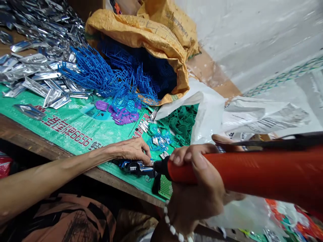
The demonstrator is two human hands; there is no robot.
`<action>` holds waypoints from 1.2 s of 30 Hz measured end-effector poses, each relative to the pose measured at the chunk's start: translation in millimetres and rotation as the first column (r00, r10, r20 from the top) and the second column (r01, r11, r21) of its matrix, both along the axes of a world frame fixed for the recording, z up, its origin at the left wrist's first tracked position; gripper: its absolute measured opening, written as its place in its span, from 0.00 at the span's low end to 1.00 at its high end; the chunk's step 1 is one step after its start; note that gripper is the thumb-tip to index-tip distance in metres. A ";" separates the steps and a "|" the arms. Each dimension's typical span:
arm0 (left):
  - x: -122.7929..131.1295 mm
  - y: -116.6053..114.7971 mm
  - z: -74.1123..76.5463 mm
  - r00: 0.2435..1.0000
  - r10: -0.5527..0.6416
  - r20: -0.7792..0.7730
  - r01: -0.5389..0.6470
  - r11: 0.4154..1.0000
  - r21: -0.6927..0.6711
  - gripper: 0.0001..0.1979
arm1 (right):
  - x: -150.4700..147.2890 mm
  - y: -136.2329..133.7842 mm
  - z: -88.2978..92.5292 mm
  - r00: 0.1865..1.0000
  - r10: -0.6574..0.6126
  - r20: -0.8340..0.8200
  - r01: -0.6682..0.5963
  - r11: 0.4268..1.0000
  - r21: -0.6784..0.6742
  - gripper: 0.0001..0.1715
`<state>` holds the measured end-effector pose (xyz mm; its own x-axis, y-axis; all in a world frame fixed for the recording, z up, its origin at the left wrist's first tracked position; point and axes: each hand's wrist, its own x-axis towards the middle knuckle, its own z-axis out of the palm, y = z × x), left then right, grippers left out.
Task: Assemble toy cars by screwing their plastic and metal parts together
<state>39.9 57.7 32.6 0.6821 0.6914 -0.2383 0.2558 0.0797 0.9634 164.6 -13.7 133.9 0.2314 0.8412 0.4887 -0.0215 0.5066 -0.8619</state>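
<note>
My left hand (132, 150) reaches across the green mat and pinches down on a small blue and black toy part (135, 167) near the table's front edge. My right hand (195, 181) is wrapped round the orange handle of an electric screwdriver (252, 173). The tool's black tip (158, 166) meets the right end of the toy part. A bead bracelet (173, 228) sits on my right wrist. Small silver pieces (143, 126) and light blue parts (157, 141) lie just beyond my left hand.
A yellow woven sack (141, 32) spills blue plastic frames (111, 74) at the back. Silver foil packets (37, 60) are heaped at the left. Purple pieces (122, 116), green parts (183, 122) in a white bag (209, 116) and a green printed mat (70, 129) cover the wooden table.
</note>
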 end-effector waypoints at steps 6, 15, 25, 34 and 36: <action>-7.4 -4.3 1.1 0.994 0.104 -0.029 -0.096 0.973 0.210 0.17 | 2.8 -4.8 15.9 0.973 -0.196 -0.118 0.194 0.981 -0.033 0.22; -34.4 -31.9 -23.4 0.940 0.341 0.018 -0.059 0.110 0.992 0.31 | 17.8 4.3 -10.6 0.946 -0.323 -0.009 0.321 0.943 -0.088 0.29; -45.1 -65.3 -25.0 0.921 0.390 0.012 -0.006 -0.016 1.000 0.15 | 22.7 25.5 -10.8 0.933 -0.355 0.059 0.359 0.930 -0.079 0.33; -55.7 -45.6 -18.1 0.948 0.314 -0.056 -0.004 0.187 0.982 0.22 | 63.2 35.8 -32.2 0.803 -0.257 0.537 0.427 0.878 -0.218 0.36; -57.6 -47.5 -26.0 0.957 0.284 -0.059 -0.023 0.278 0.960 0.24 | 75.5 33.7 -47.5 0.735 -0.146 0.662 0.434 0.851 -0.294 0.38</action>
